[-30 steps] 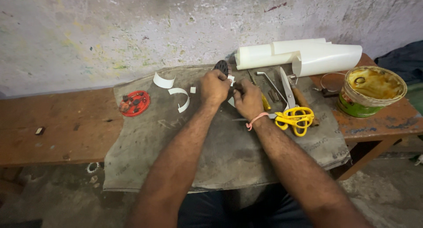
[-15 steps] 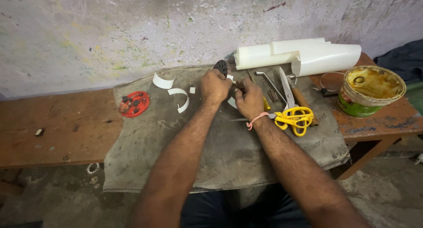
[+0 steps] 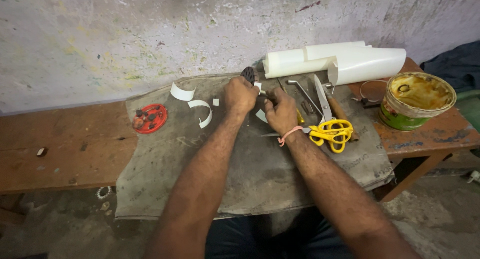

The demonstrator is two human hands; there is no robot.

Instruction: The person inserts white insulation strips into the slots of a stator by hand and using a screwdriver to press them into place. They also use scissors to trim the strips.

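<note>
Left hand has its fingers pinching a small dark disc, just left of the yellow scissors. Right hand fingers curled tight beside it, can't tell on what. Disc could easily pop out, grip's tiny.

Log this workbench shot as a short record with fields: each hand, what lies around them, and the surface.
left hand: closed around a small dark round piece
right hand: beside the left, fingers curled; what it grips is hidden; pink band at the wrist
right of hands: yellow-handled scissors, metal tools
left of hands: curved white strips, red lid holding small dark bits
back: white rolled sheet
far right: open tin of yellowish paste
surface: grey cloth over a wooden bench
</note>
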